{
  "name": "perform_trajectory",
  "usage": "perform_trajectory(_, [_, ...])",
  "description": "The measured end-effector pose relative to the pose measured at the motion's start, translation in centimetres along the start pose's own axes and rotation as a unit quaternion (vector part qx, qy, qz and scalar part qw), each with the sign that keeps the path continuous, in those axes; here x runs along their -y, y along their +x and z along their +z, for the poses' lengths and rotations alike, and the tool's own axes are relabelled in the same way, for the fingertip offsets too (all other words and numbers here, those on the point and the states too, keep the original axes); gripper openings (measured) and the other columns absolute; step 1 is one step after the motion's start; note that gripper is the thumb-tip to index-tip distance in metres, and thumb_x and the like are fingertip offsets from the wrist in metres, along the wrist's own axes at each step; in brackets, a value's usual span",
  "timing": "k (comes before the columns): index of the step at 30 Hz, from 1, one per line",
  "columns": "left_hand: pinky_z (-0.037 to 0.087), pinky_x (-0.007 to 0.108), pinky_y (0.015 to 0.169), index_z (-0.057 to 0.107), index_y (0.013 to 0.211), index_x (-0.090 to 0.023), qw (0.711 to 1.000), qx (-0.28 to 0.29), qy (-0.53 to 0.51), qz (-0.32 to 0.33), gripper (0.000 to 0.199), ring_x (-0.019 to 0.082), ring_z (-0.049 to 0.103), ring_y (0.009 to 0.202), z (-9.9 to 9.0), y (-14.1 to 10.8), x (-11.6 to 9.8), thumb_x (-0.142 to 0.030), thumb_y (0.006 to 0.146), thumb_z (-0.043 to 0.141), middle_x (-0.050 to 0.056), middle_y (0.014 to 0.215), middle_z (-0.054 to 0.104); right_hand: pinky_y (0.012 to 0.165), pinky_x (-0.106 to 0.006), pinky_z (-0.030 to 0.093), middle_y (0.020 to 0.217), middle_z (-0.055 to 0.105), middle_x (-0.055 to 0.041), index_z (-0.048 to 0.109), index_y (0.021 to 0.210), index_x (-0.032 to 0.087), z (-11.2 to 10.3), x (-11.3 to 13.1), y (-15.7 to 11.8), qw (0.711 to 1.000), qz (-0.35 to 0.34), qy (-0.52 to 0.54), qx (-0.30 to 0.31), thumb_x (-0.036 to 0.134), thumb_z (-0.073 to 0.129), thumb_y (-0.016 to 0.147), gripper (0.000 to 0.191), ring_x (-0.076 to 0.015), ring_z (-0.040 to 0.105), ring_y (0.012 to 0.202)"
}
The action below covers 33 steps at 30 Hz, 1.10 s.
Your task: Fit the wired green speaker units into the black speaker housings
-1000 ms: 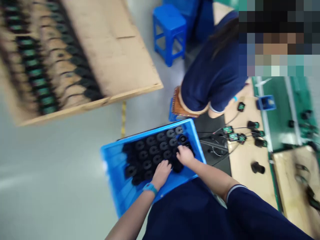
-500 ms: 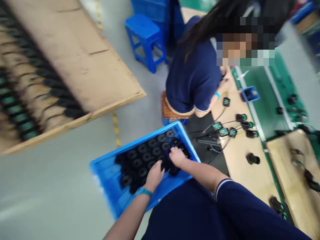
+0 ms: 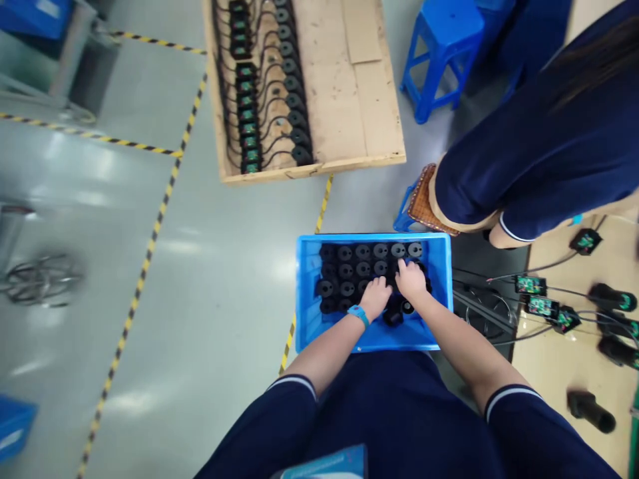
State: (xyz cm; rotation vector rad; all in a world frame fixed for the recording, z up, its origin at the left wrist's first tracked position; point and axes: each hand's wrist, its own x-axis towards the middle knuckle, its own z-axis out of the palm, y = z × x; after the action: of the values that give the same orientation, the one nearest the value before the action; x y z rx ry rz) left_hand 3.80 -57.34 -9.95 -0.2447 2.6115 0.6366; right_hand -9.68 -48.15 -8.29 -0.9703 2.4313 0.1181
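In the head view, a blue bin (image 3: 310, 322) of black parts (image 3: 346, 271) lies toward four o'clock. Inside, the left hand (image 3: 375, 298) and right hand (image 3: 411, 280) are apart, near each other; their fingertips are hidden, so I cannot tell whether they grip. A wooden tray (image 3: 334, 100) at twelve is cut off above.

- One view: head-worn cam, up above the near side of the blue crate (image 3: 309, 336).
- Faces forward and steeply down; frame centre lands near the crate's far-left corner.
- Mid-range: whole crate fits, plus part of wooden tray (image 3: 334, 100) beyond it, part of worktable (image 3: 544, 379) right of it.
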Motion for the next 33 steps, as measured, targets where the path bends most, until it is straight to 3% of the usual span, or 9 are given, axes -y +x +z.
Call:
perform_trajectory(3, [0.048, 0.040, 0.091, 0.064, 0.109, -0.016, 1.000, 0.000, -0.009, -0.003, 0.025, 0.027, 0.050, 0.108, -0.2, 0.4, -0.1, -0.013, 0.096, 0.043, 0.015, 0.118, 0.050, 0.084, -0.038, 0.046, 0.113, 0.056, -0.0189, 0.062, 0.117, 0.014, -0.4, 0.7, 0.9, 1.000, -0.013, -0.020, 0.008, 0.025, 0.047, 0.099, 0.026, -0.0296, 0.052, 0.105])
perform_trajectory(7, [0.051, 0.037, 0.086, 0.063, 0.108, -0.017, 1.000, 0.005, -0.021, -0.005, 0.019, 0.024, 0.053, 0.101, -0.2, 0.3, 0.3, -0.017, 0.094, 0.050, 0.013, 0.118, 0.048, 0.085, -0.040, 0.046, 0.117, 0.053, -0.0194, 0.066, 0.111, 0.015, -0.7, 0.7, 0.6, 0.999, -0.034, -0.031, 0.021, 0.027, 0.047, 0.099, 0.025, -0.0308, 0.048, 0.109])
perform_trajectory(14, [0.053, 0.035, 0.085, 0.062, 0.106, -0.018, 0.999, -0.011, -0.042, -0.021, 0.015, 0.022, 0.054, 0.099, -0.1, 0.1, 0.9, -0.023, 0.092, 0.059, 0.011, 0.119, 0.046, 0.089, -0.045, 0.046, 0.125, 0.049, -0.0229, 0.067, 0.110, 0.011, -0.8, 0.3, 0.3, 0.997, -0.070, -0.027, 0.030, 0.019, 0.042, 0.099, 0.028, -0.0334, 0.046, 0.112])
perform_trajectory(22, [0.053, 0.035, 0.088, 0.059, 0.101, -0.019, 0.995, -0.055, -0.076, -0.035, 0.013, 0.022, 0.054, 0.101, 0.8, -0.2, 1.0, -0.021, 0.089, 0.063, 0.009, 0.116, 0.043, 0.090, -0.039, 0.049, 0.128, 0.051, -0.0170, 0.065, 0.113, 0.017, -0.6, -1.2, 0.1, 0.997, -0.070, -0.007, 0.025, 0.038, 0.054, 0.099, 0.027, -0.0285, 0.048, 0.112])
perform_trajectory(26, [0.053, 0.033, 0.084, 0.058, 0.098, -0.018, 0.993, -0.070, -0.080, -0.045, 0.011, 0.020, 0.055, 0.098, 1.1, -0.3, 1.2, -0.022, 0.089, 0.064, 0.008, 0.115, 0.044, 0.093, -0.038, 0.049, 0.132, 0.050, -0.0176, 0.063, 0.117, 0.015, -1.5, -2.6, 0.0, 0.999, -0.037, 0.003, -0.016, 0.048, 0.043, 0.103, 0.040, -0.0275, 0.048, 0.113])
perform_trajectory(30, [0.053, 0.032, 0.083, 0.058, 0.095, -0.018, 0.992, -0.083, -0.081, -0.056, 0.008, 0.019, 0.056, 0.094, 1.6, -0.7, 1.1, -0.024, 0.092, 0.061, 0.008, 0.114, 0.045, 0.094, -0.040, 0.048, 0.141, 0.045, -0.0198, 0.059, 0.125, 0.013, -2.2, -3.6, 1.5, 0.999, -0.023, 0.001, -0.036, 0.031, 0.045, 0.101, 0.033, -0.0298, 0.045, 0.118])
perform_trajectory(33, [0.053, 0.032, 0.083, 0.058, 0.092, -0.018, 0.991, -0.084, -0.085, -0.057, 0.009, 0.018, 0.058, 0.092, 1.8, -1.1, 0.8, -0.027, 0.094, 0.060, 0.008, 0.113, 0.048, 0.092, -0.041, 0.047, 0.132, 0.052, -0.0212, 0.061, 0.121, 0.012, -2.3, -4.0, 3.0, 0.999, -0.046, -0.004, -0.019, 0.014, 0.048, 0.095, 0.029, -0.0308, 0.047, 0.115])
